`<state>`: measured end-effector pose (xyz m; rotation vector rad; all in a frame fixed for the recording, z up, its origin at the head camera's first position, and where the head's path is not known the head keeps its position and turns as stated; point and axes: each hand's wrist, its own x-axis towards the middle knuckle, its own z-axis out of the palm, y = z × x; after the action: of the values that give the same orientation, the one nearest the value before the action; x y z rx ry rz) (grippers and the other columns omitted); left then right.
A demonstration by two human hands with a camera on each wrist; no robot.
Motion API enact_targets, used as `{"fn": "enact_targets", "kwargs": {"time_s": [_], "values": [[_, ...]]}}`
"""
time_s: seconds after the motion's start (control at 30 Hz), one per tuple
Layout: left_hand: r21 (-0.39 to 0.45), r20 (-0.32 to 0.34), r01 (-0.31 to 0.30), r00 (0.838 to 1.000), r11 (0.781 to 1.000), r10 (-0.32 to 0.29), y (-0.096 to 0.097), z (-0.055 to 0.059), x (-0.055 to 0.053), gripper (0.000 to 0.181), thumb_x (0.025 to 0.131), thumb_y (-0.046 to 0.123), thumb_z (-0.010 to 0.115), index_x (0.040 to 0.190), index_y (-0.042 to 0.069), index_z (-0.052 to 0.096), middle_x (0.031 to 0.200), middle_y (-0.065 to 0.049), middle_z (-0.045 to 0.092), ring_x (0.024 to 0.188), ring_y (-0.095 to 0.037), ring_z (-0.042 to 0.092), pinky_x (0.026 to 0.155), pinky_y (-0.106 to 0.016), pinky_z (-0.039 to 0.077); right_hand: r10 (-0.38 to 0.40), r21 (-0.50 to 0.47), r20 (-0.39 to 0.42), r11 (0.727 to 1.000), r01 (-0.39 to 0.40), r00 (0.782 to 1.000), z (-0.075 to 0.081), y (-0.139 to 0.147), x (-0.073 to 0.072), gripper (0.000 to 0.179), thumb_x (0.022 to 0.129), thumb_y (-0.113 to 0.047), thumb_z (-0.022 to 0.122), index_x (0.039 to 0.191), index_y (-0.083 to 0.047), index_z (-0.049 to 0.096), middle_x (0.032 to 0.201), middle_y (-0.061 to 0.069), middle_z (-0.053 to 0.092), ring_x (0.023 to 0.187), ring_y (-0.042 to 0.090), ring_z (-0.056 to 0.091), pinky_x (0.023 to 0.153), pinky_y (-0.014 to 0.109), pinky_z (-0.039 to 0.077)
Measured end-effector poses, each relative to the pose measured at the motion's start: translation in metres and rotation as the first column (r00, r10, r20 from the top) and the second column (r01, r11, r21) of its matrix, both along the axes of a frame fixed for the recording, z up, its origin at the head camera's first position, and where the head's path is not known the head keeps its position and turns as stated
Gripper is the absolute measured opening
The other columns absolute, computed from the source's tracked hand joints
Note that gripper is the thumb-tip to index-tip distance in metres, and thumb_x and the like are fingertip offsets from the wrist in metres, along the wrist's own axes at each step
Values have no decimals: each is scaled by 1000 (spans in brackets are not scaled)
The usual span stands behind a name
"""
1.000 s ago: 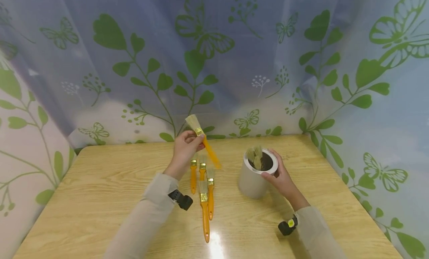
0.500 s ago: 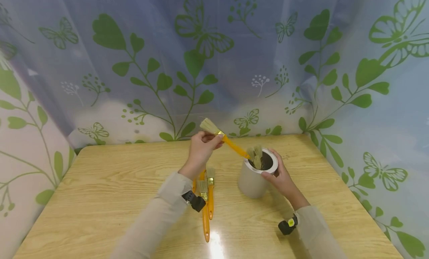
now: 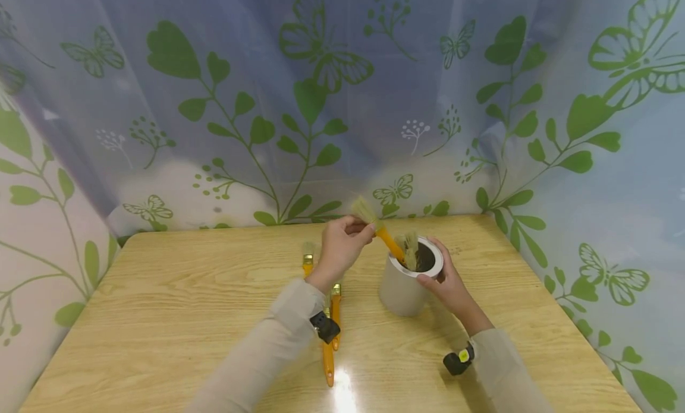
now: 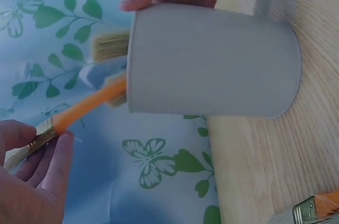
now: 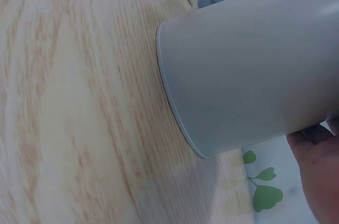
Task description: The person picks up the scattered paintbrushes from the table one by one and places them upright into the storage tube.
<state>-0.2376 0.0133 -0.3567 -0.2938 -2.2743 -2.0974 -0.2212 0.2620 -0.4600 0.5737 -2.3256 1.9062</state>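
My left hand [image 3: 343, 242] pinches a paintbrush [image 4: 87, 106] near its metal band, bristles up to the left. The brush's orange handle slants down, its end inside the mouth of a pale grey cylindrical container [image 3: 402, 291]. Several other bristle heads [image 4: 111, 45] stick up from the container's opening. On the container's right side, my right hand [image 3: 452, 285] grips the rim with thumb and fingers. In the right wrist view the container wall [image 5: 249, 70] stands on the wooden table, with part of that hand [image 5: 320, 173] at the edge.
Several orange-handled paintbrushes [image 3: 329, 365] lie on the wooden table [image 3: 160, 318] left of the container, partly hidden by my left forearm. A patterned curtain [image 3: 241, 74] hangs behind the table and along its sides.
My left hand has carried the paintbrush rightward from above the lying brushes to the container, and its handle end has dipped into the opening. My right hand has stayed on the container.
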Motion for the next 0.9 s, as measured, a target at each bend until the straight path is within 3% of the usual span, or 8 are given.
{"fn": "enact_targets", "kwargs": {"time_s": [0.2,0.43,0.7,0.9], "values": [[-96,-38,16,999,995,-20,7,-3,4,19,91,15,66,103,1,72,97,-12,72,84,-21,70,74,-28,58,-1,-3,-9,1000,1,1000,-1,0,0,79,91,-1,59,152,-7,10,150,28,19,124,1,36,96,8,36],[-75,8,63,998,995,-63,4,-10,2,25,92,18,66,113,6,70,103,-10,71,91,-19,69,78,-28,57,10,-10,-12,1000,-10,1000,-3,0,0,80,92,-1,58,153,-8,8,149,26,21,125,11,39,93,10,41],[22,82,36,996,999,-38,-27,-21,-8,29,92,16,66,118,5,67,111,-13,69,100,-29,66,86,-33,56,10,-9,-19,1000,-11,1000,-1,-1,0,80,91,-1,59,152,-2,7,148,30,21,124,10,41,92,11,41],[97,162,-23,987,995,8,-60,-29,-15,31,93,12,64,121,-1,63,114,-20,66,108,-35,62,88,-33,55,12,-13,-24,1000,-12,1000,-1,0,0,80,91,-2,59,152,-3,7,147,29,22,122,4,41,93,11,41]]}}
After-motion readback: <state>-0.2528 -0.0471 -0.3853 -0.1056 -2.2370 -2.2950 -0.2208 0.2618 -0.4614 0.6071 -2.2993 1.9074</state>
